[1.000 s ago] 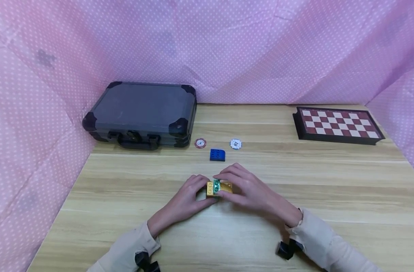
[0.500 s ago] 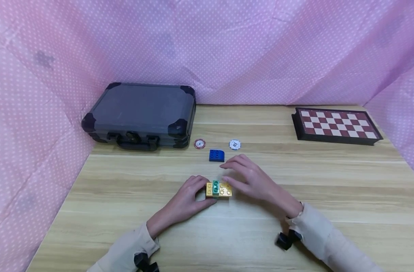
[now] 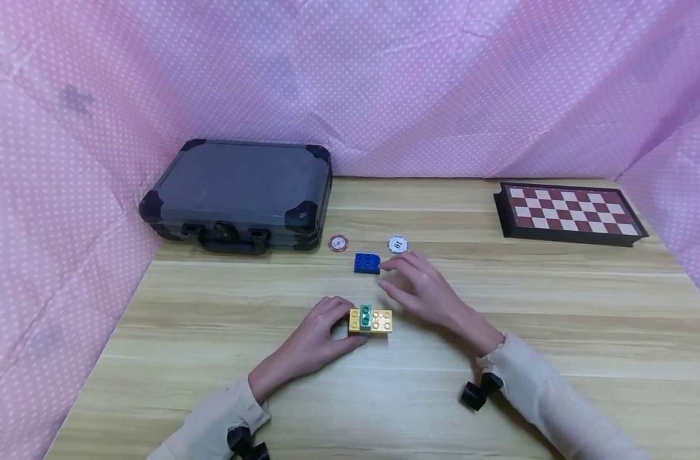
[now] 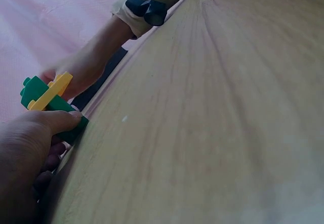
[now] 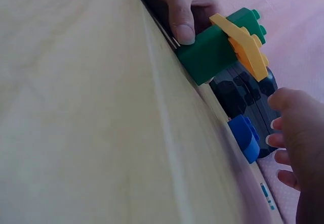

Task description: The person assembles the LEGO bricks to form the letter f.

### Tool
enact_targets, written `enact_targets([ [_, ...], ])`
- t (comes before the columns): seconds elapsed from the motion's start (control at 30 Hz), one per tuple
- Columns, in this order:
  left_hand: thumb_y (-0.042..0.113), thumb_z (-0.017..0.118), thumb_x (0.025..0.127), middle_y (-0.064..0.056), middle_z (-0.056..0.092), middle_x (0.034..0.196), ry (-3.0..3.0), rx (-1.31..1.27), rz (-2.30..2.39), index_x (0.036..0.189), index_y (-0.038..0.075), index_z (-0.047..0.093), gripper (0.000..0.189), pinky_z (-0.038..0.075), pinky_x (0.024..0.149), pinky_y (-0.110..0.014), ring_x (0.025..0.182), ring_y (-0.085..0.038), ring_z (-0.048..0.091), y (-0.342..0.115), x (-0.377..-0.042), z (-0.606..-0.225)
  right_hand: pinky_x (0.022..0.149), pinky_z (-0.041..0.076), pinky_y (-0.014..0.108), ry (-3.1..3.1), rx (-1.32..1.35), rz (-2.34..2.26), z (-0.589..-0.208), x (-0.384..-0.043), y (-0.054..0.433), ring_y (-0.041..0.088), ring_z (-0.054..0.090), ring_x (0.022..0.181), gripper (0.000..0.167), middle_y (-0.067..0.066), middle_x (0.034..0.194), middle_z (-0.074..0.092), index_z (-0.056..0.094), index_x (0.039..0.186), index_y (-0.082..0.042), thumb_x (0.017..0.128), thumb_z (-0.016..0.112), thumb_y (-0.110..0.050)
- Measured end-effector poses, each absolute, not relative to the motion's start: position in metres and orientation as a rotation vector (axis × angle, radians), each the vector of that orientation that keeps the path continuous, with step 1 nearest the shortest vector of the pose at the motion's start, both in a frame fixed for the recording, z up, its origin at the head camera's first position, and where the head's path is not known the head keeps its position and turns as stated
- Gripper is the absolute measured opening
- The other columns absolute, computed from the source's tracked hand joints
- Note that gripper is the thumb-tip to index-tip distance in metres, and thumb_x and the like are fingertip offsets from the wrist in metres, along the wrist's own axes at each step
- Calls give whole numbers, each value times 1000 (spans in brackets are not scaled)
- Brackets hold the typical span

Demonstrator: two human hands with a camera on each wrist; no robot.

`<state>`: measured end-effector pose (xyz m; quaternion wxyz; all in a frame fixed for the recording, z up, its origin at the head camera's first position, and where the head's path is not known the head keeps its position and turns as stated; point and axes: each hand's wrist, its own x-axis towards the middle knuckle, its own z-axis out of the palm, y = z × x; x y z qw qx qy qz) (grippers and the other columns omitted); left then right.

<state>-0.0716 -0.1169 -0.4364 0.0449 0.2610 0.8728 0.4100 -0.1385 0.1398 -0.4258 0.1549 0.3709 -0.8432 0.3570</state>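
Observation:
My left hand [image 3: 318,333] holds a stack of toy building bricks upright on the table, its thumb and fingers round the green lower part [image 5: 205,52]. Across that lies a yellow brick [image 3: 381,321], overhanging to the right, and on top sits a small green brick [image 3: 365,316]. Beyond the stack lies a blue brick [image 3: 366,263] with a rounded side. My right hand [image 3: 427,294] hovers just right of the blue brick with loosely bent fingers and nothing between them. In the right wrist view its fingertips [image 5: 276,140] show apart from the blue brick.
A grey case [image 3: 241,185] with black corners stands at the back left. A red poker chip [image 3: 338,243] and a white poker chip [image 3: 398,245] lie behind the blue brick. At the back right is a checkered game board [image 3: 571,211]. Pink dotted cloth [image 3: 407,89] hangs behind the table.
My right hand has let go of the brick stack and moved away from me, up beside the blue brick. The left hand has stayed in place, holding the stack.

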Motion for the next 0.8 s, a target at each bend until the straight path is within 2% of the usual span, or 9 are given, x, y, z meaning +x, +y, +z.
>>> enact_targets([
  [0.6,31,83,90,8,63,117,2674,813,1255,119,16,70,35,49,94,-39,110,-12,53,-117,-71,-436,95,51,47,-2445,1018,989,-435,-158,133,30,59,112,36,12,118,66,69,120,-2,91,80,-19],
  [0.8,30,84,89,7,63,117,2678,825,1257,118,16,70,35,49,95,-38,110,-12,53,-117,-71,-436,90,51,45,-2459,1002,957,-437,-161,131,29,57,109,38,12,118,65,69,121,-2,91,79,-23],
])
